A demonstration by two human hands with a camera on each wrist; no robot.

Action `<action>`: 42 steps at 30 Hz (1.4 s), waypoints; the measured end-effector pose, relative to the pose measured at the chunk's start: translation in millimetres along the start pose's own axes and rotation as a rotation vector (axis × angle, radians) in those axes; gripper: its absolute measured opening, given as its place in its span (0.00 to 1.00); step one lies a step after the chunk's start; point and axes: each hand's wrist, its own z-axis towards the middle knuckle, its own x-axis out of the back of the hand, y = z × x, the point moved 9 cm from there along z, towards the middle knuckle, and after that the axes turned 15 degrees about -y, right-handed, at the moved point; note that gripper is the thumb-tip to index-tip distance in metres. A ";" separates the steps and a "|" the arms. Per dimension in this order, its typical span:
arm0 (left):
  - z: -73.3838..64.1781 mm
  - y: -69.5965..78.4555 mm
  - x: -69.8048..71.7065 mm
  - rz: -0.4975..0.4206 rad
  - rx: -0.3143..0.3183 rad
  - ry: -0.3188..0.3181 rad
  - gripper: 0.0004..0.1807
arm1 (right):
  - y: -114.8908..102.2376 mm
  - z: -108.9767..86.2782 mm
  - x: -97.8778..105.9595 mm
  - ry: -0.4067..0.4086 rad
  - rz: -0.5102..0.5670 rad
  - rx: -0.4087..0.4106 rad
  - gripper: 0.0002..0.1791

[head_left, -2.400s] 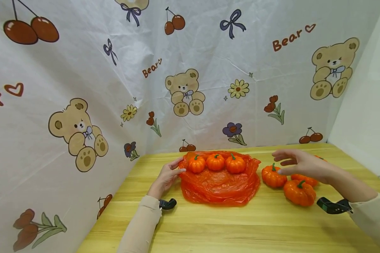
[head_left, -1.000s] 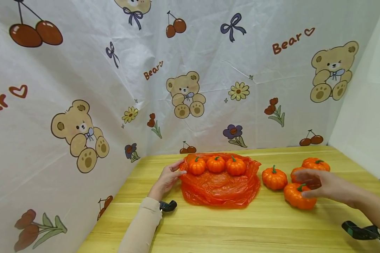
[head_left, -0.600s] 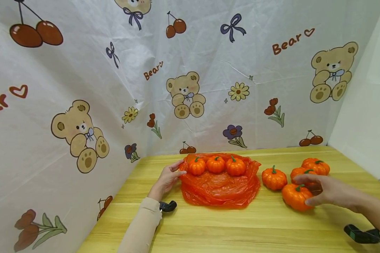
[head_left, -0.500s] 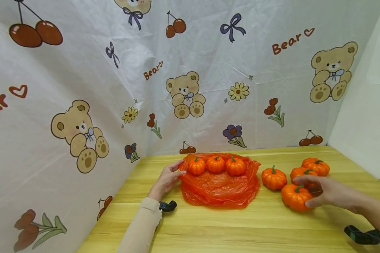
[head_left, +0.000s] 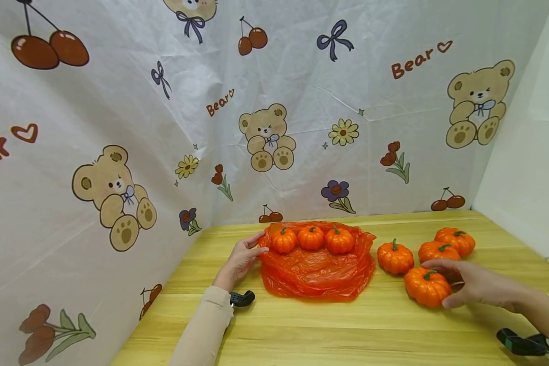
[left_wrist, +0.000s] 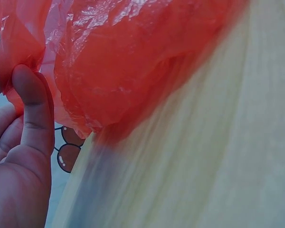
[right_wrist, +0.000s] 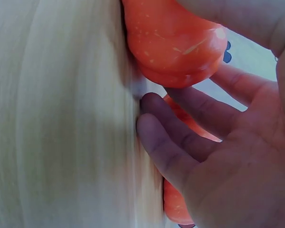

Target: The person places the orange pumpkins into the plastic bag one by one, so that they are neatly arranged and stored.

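Observation:
My left hand [head_left: 240, 262] pinches the left edge of a thin red plastic bag [head_left: 317, 279], thumb and finger closed on the film in the left wrist view. Three small orange pumpkins [head_left: 311, 239] with green stems sit in a row at the back of the bag. On the right, my right hand [head_left: 476, 284] grips a larger ribbed pumpkin [head_left: 425, 288], low at the table surface. In the right wrist view the thumb lies on one side of that pumpkin [right_wrist: 175, 42] and fingers on the other; the lower two fingers stay off it.
Another pumpkin [head_left: 395, 259] stands between the bag and the right hand. Two more, a nearer pumpkin [head_left: 439, 250] and a farther pumpkin [head_left: 457, 239], sit behind the right hand. A white bear-print cloth [head_left: 302, 152] rises along the wooden table's [head_left: 320, 335] back and left.
My right hand has moved back from above the pumpkins and down onto the front one, which has shifted slightly left and toward me. The left hand and bag stay put.

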 end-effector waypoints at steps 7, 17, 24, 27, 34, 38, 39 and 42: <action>1.6 -2.3 1.7 0.000 -0.005 -0.007 0.36 | 1.9 -0.1 -1.7 -0.010 -0.006 -0.015 0.43; 0.2 -0.4 0.9 0.005 -0.006 -0.015 0.37 | -8.0 -3.1 5.2 0.005 0.019 0.050 0.38; -0.5 0.1 0.6 -0.002 -0.004 -0.018 0.37 | -20.3 -0.5 18.3 0.039 -0.010 0.016 0.37; 0.0 -0.6 0.5 -0.013 -0.002 -0.014 0.37 | -24.3 1.5 22.3 0.046 0.001 -0.004 0.37; 0.6 0.2 -0.2 -0.023 -0.006 -0.004 0.37 | -37.0 13.4 27.3 0.038 0.085 -0.021 0.38; 0.7 -0.5 0.3 -0.029 -0.003 0.001 0.37 | -43.3 23.2 31.6 0.035 0.122 -0.046 0.41; 0.8 -0.8 0.5 -0.031 -0.004 0.001 0.37 | -44.7 25.6 32.5 0.036 0.132 -0.057 0.42; 1.0 -1.6 1.0 -0.028 -0.006 -0.002 0.36 | -48.5 31.5 34.2 0.036 0.156 -0.107 0.46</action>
